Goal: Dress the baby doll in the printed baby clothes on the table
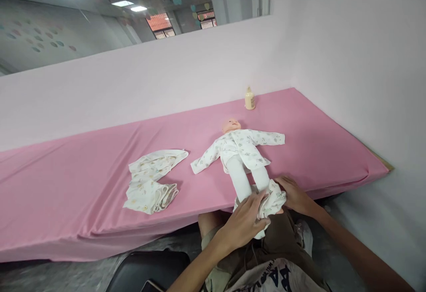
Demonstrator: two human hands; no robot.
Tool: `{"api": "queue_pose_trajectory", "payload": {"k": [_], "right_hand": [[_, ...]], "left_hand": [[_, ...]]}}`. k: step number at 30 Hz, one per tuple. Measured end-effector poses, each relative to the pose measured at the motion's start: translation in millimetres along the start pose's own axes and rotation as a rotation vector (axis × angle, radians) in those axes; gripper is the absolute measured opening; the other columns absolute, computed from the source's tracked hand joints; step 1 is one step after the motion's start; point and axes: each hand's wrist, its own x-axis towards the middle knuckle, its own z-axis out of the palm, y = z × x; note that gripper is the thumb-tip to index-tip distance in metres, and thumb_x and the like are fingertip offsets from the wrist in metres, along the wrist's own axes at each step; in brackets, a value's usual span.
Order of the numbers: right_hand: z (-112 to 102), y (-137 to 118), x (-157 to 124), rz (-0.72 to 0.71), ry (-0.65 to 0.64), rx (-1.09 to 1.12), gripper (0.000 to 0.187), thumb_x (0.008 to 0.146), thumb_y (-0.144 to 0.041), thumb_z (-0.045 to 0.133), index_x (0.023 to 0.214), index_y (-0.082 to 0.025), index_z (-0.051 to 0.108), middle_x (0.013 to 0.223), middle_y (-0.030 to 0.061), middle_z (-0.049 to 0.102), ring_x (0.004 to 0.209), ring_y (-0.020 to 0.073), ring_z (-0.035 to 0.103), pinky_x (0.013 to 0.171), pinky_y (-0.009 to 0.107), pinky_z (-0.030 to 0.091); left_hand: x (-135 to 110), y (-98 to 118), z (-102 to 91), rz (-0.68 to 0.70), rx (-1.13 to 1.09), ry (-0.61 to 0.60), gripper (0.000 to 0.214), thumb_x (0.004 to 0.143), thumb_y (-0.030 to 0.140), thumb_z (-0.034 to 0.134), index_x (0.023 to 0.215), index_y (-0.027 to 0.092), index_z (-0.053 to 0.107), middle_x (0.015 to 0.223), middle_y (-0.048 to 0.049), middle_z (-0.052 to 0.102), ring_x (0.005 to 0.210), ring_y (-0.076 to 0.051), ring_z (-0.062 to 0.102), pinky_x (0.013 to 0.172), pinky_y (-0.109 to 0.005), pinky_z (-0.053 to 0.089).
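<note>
A baby doll [232, 125] lies on its back on the pink-covered table, its head toward the wall. It wears a white patterned jacket [244, 143] with the sleeves spread, and its white legs [238, 177] point toward me. White printed baby pants [273, 199] are bunched around its lower legs at the table's front edge. My left hand [245, 220] is closed on the near left side of the bunched cloth. My right hand [294, 196] grips the right side of the same cloth, its fingertips partly hidden behind the folds. The doll's feet are mostly covered.
Another printed baby garment [151, 181] lies loosely folded left of the doll. A cream pump bottle [249, 99] stands near the wall behind the doll's head. The pink cloth [83, 172] hangs over the table's front edge. A black stool [149, 267] stands below at left.
</note>
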Motion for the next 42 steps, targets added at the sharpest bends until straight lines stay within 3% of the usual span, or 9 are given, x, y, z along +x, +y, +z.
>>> {"api": "queue_pose_trajectory", "payload": {"k": [6,11,16,22,27,30,34,36,42], "right_hand": [[-7.5,-19.1,-0.6,0.062,-0.127,0.22,0.029,0.081,-0.034,0.065,0.106,-0.019,0.061,0.104,0.0067,0.065,0.095,0.0233,0.06,0.083,0.035,0.049],[-32.3,-13.3,-4.6,0.138,-0.238,0.449,0.081,0.064,-0.034,0.081,0.138,-0.027,0.048,0.125,0.0071,0.063,0.111,0.0273,0.061,0.087,0.036,0.052],[-36.6,-2.9,11.2,0.211,-0.226,0.531,0.04,0.083,-0.045,0.061,0.116,-0.022,0.066,0.109,0.0065,0.069,0.099,0.0239,0.064,0.081,0.034,0.052],[-25.3,-5.5,33.5,0.127,-0.338,0.364,0.03,0.087,-0.045,0.054,0.086,-0.018,0.068,0.084,0.0032,0.066,0.073,0.017,0.058,0.064,0.027,0.046],[-18.2,0.9,49.1,0.056,0.07,0.082,0.021,0.091,-0.032,0.045,0.085,-0.019,0.061,0.084,0.0037,0.062,0.081,0.0192,0.056,0.072,0.031,0.043],[-5.4,9.4,55.9,-0.024,0.357,-0.097,0.021,0.091,-0.026,0.041,0.086,-0.019,0.06,0.081,0.0054,0.063,0.081,0.0215,0.055,0.077,0.036,0.041],[8.5,16.2,58.0,-0.089,0.463,-0.199,0.021,0.091,-0.024,0.042,0.086,-0.019,0.061,0.083,0.0074,0.065,0.082,0.0233,0.055,0.08,0.038,0.039],[7.3,14.7,57.3,-0.067,0.42,-0.144,0.02,0.091,-0.026,0.043,0.085,-0.02,0.06,0.083,0.0066,0.064,0.083,0.0231,0.055,0.081,0.039,0.04],[-12.0,11.8,60.2,0.045,-0.011,0.435,0.033,0.094,-0.046,0.043,0.085,-0.02,0.062,0.094,0.0054,0.061,0.093,0.0209,0.057,0.083,0.033,0.044]], "left_hand": [[2.2,-8.1,-1.2,0.029,0.25,0.002,0.051,0.086,0.015,0.045,0.136,0.025,0.042,0.117,-0.0084,0.059,0.11,-0.027,0.052,0.094,-0.041,0.043],[16.5,-13.7,-7.8,-0.025,0.248,0.147,0.045,0.08,0.008,0.04,0.123,0.021,0.048,0.117,-0.0085,0.058,0.11,-0.025,0.051,0.097,-0.041,0.042],[30.6,-14.9,-19.4,-0.157,0.089,0.199,0.041,0.077,0.008,0.04,0.115,0.021,0.048,0.115,-0.0064,0.057,0.102,-0.022,0.053,0.088,-0.036,0.043],[46.5,-8.4,-50.5,-0.197,-0.071,0.069,0.036,0.075,0.016,0.052,0.11,0.022,0.051,0.099,-0.0011,0.058,0.075,-0.015,0.05,0.064,-0.026,0.038],[43.9,-16.3,-76.1,-0.183,-0.171,0.013,0.046,0.08,0.04,0.064,0.122,0.023,0.054,0.115,-0.0055,0.058,0.097,-0.021,0.053,0.079,-0.029,0.043],[39.8,-33.6,-83.8,-0.238,-0.197,0.044,0.044,0.083,0.043,0.061,0.122,0.024,0.054,0.094,-0.0019,0.057,0.084,-0.018,0.052,0.071,-0.027,0.04],[36.5,-58.6,-89.2,-0.274,-0.241,0.101,0.034,0.085,0.045,0.057,0.109,0.021,0.058,0.072,0.0035,0.045,0.066,-0.013,0.042,0.061,-0.025,0.034],[35.7,-66.7,-91.1,-0.275,-0.314,0.148,0.029,0.085,0.045,0.057,0.099,0.019,0.058,0.076,0.0019,0.05,0.07,-0.013,0.046,0.064,-0.025,0.036],[34.4,-83.0,-84.1,-0.297,-0.566,0.314,0.03,0.081,0.046,0.064,0.092,0.02,0.056,0.082,0.0003,0.053,0.075,-0.013,0.049,0.069,-0.024,0.04]]}}
